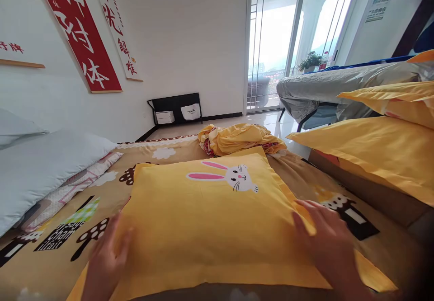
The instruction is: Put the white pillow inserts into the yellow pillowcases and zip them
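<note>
A yellow pillow [203, 219] with a white rabbit face and pink ears printed on it lies flat on the bed in front of me. My left hand [108, 256], slightly blurred, rests against the pillow's left side, thumb apart from the fingers. At the right edge, my right hand [323, 235] touches the pillow with its fingers stretched out and spread. Both hands are open, one on either side. Beneath the pillow is a brown patterned bed sheet [162, 153]. Beyond its far edge sits a crumpled yellow cloth [237, 138].
Yellow pillows [369, 149] are stacked at the right. A white pillow [57, 165] lies at the left over a patterned one. Behind are a plastic-covered mattress [339, 86], a black rack [179, 106] by the wall and a glass sliding door [274, 48].
</note>
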Motion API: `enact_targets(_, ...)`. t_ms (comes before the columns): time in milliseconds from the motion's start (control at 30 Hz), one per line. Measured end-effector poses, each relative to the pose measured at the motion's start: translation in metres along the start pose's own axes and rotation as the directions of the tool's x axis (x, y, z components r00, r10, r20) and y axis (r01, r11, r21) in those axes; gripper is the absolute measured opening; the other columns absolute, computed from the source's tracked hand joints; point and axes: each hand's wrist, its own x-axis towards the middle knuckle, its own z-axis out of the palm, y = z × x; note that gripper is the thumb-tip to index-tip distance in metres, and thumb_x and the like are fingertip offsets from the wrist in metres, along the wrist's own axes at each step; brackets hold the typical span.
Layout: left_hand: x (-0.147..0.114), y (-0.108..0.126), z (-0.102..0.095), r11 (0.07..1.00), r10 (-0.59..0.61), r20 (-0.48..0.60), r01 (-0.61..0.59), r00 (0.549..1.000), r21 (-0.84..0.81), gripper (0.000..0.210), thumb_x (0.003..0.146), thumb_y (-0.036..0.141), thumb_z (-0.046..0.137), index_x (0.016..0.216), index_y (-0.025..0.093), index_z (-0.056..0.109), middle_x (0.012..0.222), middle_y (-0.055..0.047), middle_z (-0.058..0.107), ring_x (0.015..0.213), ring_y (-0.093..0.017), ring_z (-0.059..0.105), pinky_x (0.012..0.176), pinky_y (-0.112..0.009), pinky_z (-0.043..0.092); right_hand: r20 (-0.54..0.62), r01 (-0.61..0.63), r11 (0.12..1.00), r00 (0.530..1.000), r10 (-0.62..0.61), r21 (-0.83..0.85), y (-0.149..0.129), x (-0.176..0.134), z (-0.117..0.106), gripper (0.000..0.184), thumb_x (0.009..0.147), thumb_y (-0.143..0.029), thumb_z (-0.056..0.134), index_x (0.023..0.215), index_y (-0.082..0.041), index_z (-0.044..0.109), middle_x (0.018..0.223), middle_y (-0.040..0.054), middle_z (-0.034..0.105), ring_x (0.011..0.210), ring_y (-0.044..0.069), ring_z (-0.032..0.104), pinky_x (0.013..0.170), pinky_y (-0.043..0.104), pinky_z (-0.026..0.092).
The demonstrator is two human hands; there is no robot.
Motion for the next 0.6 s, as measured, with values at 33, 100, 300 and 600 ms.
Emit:
enact_targets(33,0.006,0.034,0.008,0.991,0.124,0.004,-0.123,0.992,-0.054,0.07,0.084,0.055,0.033,0.144,0.019,0.035,0.148,-0.008,0.042,0.136,-0.026,0.038,0.111,-0.041,0.033,-0.013,0.129,0.991,0.992,-0.128,0.037,-0.036,0.01,0.01,0.043,0.092,-0.047,0.04,0.121,-0.022,0.06,0.119,0.0137,0.063,0.114,0.029,0.055,0.098,0.045,0.04)
enact_targets(100,0.013,0.092,0.028,0.963,0.263,0.062,-0.258,0.963,-0.084,0.063,0.089,0.049,0.031,0.146,0.021,0.033,0.152,-0.004,0.036,0.141,-0.022,0.031,0.114,-0.039,0.029,0.065,0.311,0.947,0.946,-0.317,0.079,-0.097,0.02,0.035,0.047,0.095,-0.043,0.037,0.135,-0.021,0.051,0.136,0.0094,0.054,0.127,0.024,0.047,0.103,0.04,0.037)
enact_targets(300,-0.011,0.137,0.08,0.893,0.437,0.09,-0.444,0.895,0.074,0.05,0.095,0.036,0.032,0.144,0.026,0.039,0.15,-0.004,0.038,0.14,-0.02,0.033,0.117,-0.043,0.015,0.154,0.413,0.91,0.902,-0.404,-0.03,-0.123,-0.007,0.083,0.053,0.095,-0.042,0.041,0.144,-0.022,0.039,0.147,0.0052,0.042,0.135,0.024,0.04,0.11,0.042,0.027)
enact_targets(600,-0.048,-0.003,0.055,0.967,-0.162,-0.066,0.172,0.985,0.188,0.066,0.093,0.051,0.019,0.147,0.016,0.031,0.153,-0.013,0.031,0.141,-0.03,0.029,0.11,-0.055,0.026,0.024,0.102,0.958,0.995,-0.099,-0.269,0.004,-0.074,0.042,0.063,0.094,-0.043,0.033,0.152,-0.022,0.021,0.14,0.0142,0.05,0.123,0.034,0.052,0.094,0.051,0.043)
